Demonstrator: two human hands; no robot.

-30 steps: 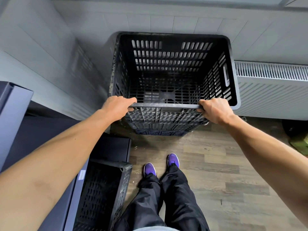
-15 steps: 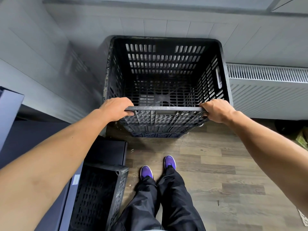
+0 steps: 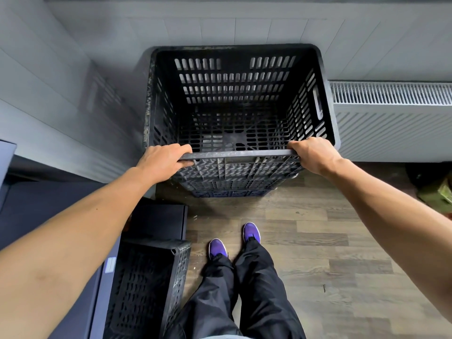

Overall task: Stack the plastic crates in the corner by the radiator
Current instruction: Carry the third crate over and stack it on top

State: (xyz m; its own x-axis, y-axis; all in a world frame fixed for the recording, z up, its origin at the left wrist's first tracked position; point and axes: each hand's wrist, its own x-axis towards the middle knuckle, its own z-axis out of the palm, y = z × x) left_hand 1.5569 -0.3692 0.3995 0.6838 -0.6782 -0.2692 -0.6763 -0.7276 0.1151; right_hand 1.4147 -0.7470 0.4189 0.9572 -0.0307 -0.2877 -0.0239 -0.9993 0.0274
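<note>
A black slotted plastic crate [image 3: 239, 77] stands against the grey wall in the corner, left of the white radiator [image 3: 391, 118]. It rests on top of more crates, whose sides [image 3: 230, 189] show beneath its near wall. My left hand [image 3: 163, 160] grips the near rim at its left end. At the rim's right corner my right hand [image 3: 313, 152] is closed on it too. The crate is empty inside. Another black crate [image 3: 151, 285] stands on the floor at lower left, beside my left leg.
A dark grey cabinet [image 3: 159, 221] sits low on the left next to the spare crate. Wood-look flooring [image 3: 330, 241] spreads to the right. Dark and green items [image 3: 437, 194] lie on the floor below the radiator's right end. My purple shoes [image 3: 252, 232] stand close to the stack.
The view has shifted a little and the crate sits slightly nearer the wall. Both hands stay gripped on the near rim throughout.
</note>
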